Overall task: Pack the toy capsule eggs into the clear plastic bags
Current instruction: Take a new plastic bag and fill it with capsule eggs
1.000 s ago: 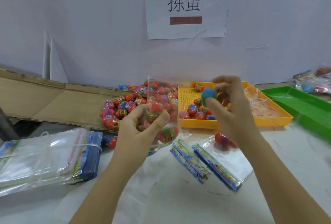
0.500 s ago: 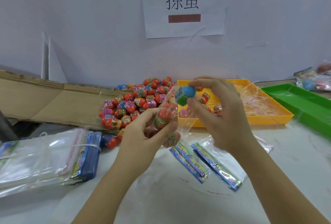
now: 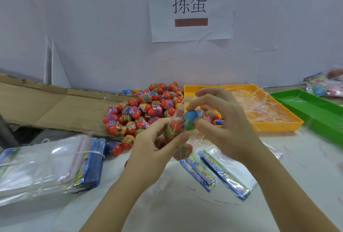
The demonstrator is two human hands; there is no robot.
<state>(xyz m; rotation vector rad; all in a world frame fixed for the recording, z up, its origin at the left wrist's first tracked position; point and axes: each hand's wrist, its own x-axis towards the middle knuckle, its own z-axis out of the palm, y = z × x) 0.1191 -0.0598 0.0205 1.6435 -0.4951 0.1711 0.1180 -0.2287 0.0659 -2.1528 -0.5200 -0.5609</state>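
My left hand [image 3: 154,150] grips a clear plastic bag [image 3: 179,113] that holds red capsule eggs [image 3: 174,127], one more showing at the bag's bottom. My right hand [image 3: 228,124] pinches a blue and green capsule egg [image 3: 190,119] at the bag's open mouth, touching the red egg inside. A heap of red capsule eggs [image 3: 143,113] lies on the table behind my left hand. Two flat bags with coloured header strips [image 3: 213,172] lie below my right hand.
A bundle of clear bags [image 3: 46,165] tied with a band lies at the left. A yellow tray [image 3: 278,126] with eggs and plastic strips stands behind my right hand, a green tray [image 3: 315,109] to its right. Flattened cardboard [image 3: 46,107] lies at the back left.
My right hand has carried the blue egg leftward and down from above the yellow tray to the mouth of the bag. My left hand kept holding the bag.
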